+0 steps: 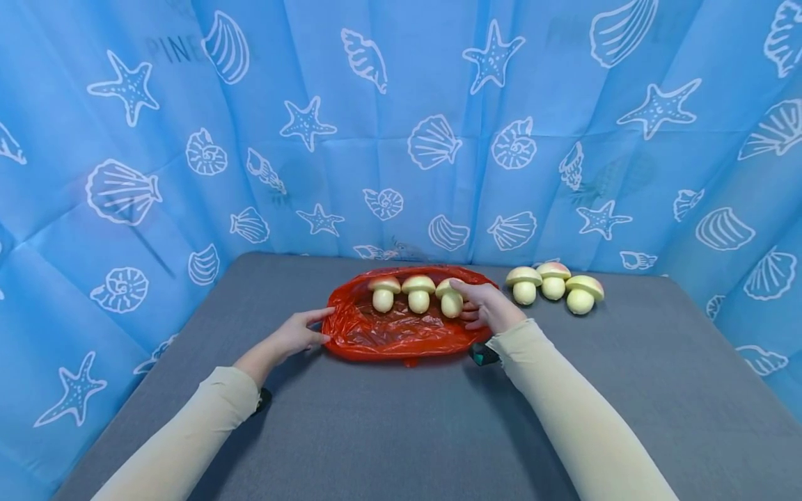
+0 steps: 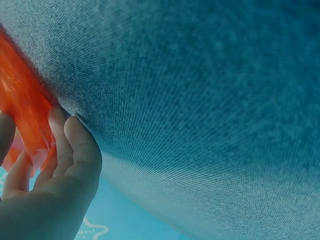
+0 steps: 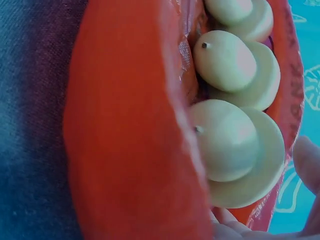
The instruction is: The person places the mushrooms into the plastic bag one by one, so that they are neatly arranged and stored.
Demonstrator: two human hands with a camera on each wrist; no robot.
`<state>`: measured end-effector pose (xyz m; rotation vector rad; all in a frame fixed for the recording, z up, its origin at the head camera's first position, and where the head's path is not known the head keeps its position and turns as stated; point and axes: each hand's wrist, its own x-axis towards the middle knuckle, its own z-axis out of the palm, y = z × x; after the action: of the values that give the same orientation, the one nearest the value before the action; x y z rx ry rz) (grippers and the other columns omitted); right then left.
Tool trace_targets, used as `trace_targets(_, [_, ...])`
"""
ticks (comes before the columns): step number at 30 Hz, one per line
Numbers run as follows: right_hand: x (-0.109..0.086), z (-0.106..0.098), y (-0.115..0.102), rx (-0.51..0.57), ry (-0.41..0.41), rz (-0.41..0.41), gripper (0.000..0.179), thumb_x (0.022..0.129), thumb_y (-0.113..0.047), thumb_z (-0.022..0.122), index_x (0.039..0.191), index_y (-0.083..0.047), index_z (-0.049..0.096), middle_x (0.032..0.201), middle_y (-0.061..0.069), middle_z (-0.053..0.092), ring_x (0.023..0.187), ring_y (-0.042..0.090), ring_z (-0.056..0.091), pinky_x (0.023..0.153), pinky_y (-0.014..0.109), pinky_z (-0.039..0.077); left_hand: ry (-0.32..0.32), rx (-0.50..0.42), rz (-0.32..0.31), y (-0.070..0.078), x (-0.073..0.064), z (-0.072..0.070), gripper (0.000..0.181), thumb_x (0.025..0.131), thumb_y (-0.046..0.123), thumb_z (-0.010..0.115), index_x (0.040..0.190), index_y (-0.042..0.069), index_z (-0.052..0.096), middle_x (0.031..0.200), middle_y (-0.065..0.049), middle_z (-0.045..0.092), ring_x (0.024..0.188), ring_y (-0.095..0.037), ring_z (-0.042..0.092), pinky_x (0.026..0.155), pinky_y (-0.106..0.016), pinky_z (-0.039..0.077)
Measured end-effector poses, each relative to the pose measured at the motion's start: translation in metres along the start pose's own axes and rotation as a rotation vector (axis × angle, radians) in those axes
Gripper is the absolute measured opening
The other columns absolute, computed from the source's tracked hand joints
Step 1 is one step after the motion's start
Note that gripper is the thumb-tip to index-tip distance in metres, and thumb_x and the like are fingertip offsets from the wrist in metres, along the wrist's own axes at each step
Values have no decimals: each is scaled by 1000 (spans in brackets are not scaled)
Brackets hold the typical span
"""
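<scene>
A red plastic bag [image 1: 370,351] lies spread wide on the table. Three toy mushrooms, pale with domed caps, stand in a row inside it: a left one [image 1: 383,299], a middle one [image 1: 419,299] and a right one [image 3: 227,145]. My left hand [image 1: 291,339] touches the bag's left side, fingers and thumb extended apart. In the left wrist view, its fingers [image 2: 82,150] bend lightly against the red plastic. My right hand [image 1: 489,306] is at the bag's right end, beside the right mushroom. In the right wrist view, its thumb [image 3: 307,160] stands off the cap and the fingertips are partly hidden.
Several more toy mushrooms sit outside the bag: one [image 1: 523,284], another [image 1: 553,280] and a third [image 1: 583,293], grouped to the right near the table's back edge. The table has a grey cloth [image 1: 388,431]. A blue curtain [image 1: 401,90] with shell prints hangs behind.
</scene>
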<state>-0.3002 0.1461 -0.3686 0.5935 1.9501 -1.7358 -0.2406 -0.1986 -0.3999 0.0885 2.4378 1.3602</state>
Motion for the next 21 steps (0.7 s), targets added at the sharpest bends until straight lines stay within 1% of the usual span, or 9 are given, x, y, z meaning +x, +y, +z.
trace_targets(3, [0, 4, -1, -38, 8, 5, 75, 98, -30, 55, 151, 5, 15, 148, 28, 31, 134, 39, 38, 106, 53, 35, 4, 2, -3, 0, 0, 1, 62, 94, 5, 60, 151, 9, 35, 155, -25, 24, 125, -36, 41, 83, -39, 46])
trace_targets(5, [0, 6, 0, -57, 27, 0, 70, 97, -22, 57, 150, 5, 20, 146, 28, 35, 132, 39, 39, 105, 52, 37, 7, 4, -6, 0, -1, 1, 62, 94, 5, 60, 151, 9, 36, 154, -25, 25, 122, -35, 42, 82, -39, 46])
trace_targets(8, [-1, 8, 2, -102, 61, -10, 65, 95, -15, 61, 146, 6, 28, 141, 25, 41, 127, 38, 43, 102, 50, 40, 15, 4, -12, -1, 0, 1, 62, 94, 4, 60, 151, 9, 36, 154, -25, 26, 123, -35, 42, 83, -39, 46])
trace_targets(11, [-2, 9, 4, -150, 82, -25, 63, 93, -13, 64, 144, 7, 31, 139, 23, 43, 124, 37, 45, 101, 49, 42, 18, 1, -11, -1, 1, 1, 62, 93, 4, 60, 151, 9, 36, 154, -25, 26, 125, -36, 41, 85, -41, 46])
trace_targets(13, [-2, 10, 6, -173, 86, -40, 64, 93, -13, 64, 143, 7, 31, 139, 23, 43, 122, 37, 46, 101, 49, 42, 15, 2, -7, -1, 1, 1, 62, 93, 4, 60, 151, 9, 36, 154, -26, 25, 125, -37, 42, 86, -43, 46])
trace_targets(15, [-2, 11, 7, -168, 90, -51, 64, 93, -13, 64, 144, 6, 29, 138, 23, 43, 119, 37, 47, 101, 50, 41, 13, -1, -7, -1, 0, 2, 62, 94, 4, 60, 151, 9, 36, 154, -25, 25, 126, -37, 41, 87, -43, 46])
trace_targets(19, [-3, 11, 9, -141, 84, -78, 69, 96, -13, 61, 150, 0, 21, 137, 24, 42, 108, 35, 51, 100, 51, 42, 11, -4, -6, -1, 0, 2, 62, 94, 3, 59, 151, 9, 36, 155, -25, 25, 124, -35, 43, 86, -42, 46])
trace_targets(21, [-4, 10, 10, -129, 75, -88, 72, 97, -14, 59, 153, -4, 15, 139, 24, 41, 105, 35, 53, 99, 51, 42, 10, -3, -1, -1, 0, 1, 62, 94, 3, 59, 151, 9, 35, 154, -26, 25, 122, -35, 45, 85, -41, 46])
